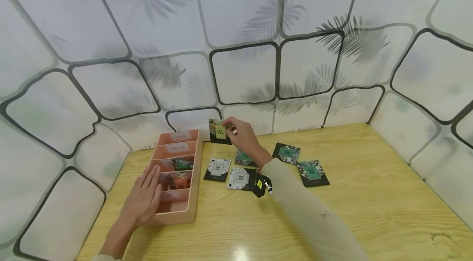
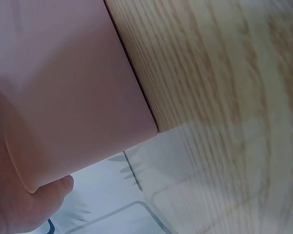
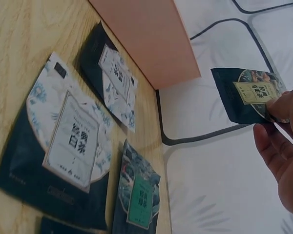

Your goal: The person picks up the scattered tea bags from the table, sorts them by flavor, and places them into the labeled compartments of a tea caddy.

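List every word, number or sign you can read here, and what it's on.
"茶": likely reading on the nearest white-labelled tea sachet; its neighbouring characters are too blurred.
"X"-shaped mark: right sleeve.
Too small or blurred: yellow-labelled sachet in the right hand, green-labelled sachets, red-labelled sachet, label strips in the pink divided box.
No number is legible.

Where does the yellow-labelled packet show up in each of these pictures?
Head: the yellow-labelled packet is just below and left of centre, in the right hand.
Left wrist: not in it.
Right wrist: right of centre, slightly above mid-height.
Shared landmark: the pink box, at left, upper left and top respectively.
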`<action>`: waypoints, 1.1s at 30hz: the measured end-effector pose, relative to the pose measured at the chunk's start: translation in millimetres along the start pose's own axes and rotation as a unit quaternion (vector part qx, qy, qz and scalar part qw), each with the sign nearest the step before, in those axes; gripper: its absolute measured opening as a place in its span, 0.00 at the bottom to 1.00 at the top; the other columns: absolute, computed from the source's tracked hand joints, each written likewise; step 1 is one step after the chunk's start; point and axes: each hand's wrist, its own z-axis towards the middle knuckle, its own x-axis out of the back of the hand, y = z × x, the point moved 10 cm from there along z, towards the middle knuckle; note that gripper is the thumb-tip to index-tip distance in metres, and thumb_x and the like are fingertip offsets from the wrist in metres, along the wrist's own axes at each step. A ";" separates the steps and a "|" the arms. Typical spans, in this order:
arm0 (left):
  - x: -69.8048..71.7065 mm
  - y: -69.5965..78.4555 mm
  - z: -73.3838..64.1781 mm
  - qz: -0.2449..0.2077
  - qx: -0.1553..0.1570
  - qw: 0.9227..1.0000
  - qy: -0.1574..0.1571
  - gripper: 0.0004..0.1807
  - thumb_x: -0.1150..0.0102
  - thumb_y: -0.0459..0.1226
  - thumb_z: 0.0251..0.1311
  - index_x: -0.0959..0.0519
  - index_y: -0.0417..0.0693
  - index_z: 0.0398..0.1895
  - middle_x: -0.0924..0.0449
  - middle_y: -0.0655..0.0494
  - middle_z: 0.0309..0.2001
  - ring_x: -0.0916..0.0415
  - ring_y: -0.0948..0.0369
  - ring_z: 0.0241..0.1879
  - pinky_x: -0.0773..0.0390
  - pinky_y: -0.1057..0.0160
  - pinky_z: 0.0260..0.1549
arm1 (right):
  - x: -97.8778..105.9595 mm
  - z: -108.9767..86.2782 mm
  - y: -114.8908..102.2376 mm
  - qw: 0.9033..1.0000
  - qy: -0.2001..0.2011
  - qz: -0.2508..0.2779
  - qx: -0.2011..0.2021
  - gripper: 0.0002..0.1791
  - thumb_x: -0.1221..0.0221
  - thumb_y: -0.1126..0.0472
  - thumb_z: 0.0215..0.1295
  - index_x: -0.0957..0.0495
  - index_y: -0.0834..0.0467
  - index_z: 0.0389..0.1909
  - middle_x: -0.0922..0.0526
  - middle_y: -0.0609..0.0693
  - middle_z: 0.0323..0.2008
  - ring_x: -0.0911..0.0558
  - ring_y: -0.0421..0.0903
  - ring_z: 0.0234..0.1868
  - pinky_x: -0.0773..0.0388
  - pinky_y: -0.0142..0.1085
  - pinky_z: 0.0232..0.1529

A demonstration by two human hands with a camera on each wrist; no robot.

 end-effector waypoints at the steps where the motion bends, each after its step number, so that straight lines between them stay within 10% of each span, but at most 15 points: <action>1: 0.1 0.2 0.4 -0.001 -0.001 1.000 0.001 0.31 0.60 0.39 0.80 0.44 0.28 0.78 0.46 0.33 0.78 0.54 0.36 0.78 0.48 0.34 0.72 | -1.2 2.3 -1.7 1.000 0.000 -0.003 0.004 0.10 0.40 0.69 0.73 0.17 0.58 0.51 0.13 0.51 0.46 0.14 0.45 0.41 0.18 0.35 0.34; 22: -3.2 14.3 15.7 0.003 -0.018 1.000 0.018 0.30 0.58 0.38 0.79 0.42 0.28 0.77 0.43 0.33 0.77 0.51 0.37 0.77 0.46 0.34 0.70 | -5.6 33.0 -13.4 0.999 0.035 -0.001 0.027 0.08 0.42 0.70 0.73 0.18 0.60 0.48 0.15 0.52 0.46 0.14 0.45 0.41 0.17 0.34 0.41; 33: -3.9 -1.4 1.9 0.000 0.011 1.000 -0.004 0.31 0.62 0.40 0.81 0.45 0.28 0.78 0.46 0.33 0.78 0.55 0.36 0.78 0.51 0.35 0.73 | -47.2 48.1 -35.4 0.998 0.010 0.006 0.055 0.09 0.44 0.70 0.75 0.18 0.61 0.50 0.15 0.54 0.48 0.15 0.46 0.47 0.19 0.29 0.45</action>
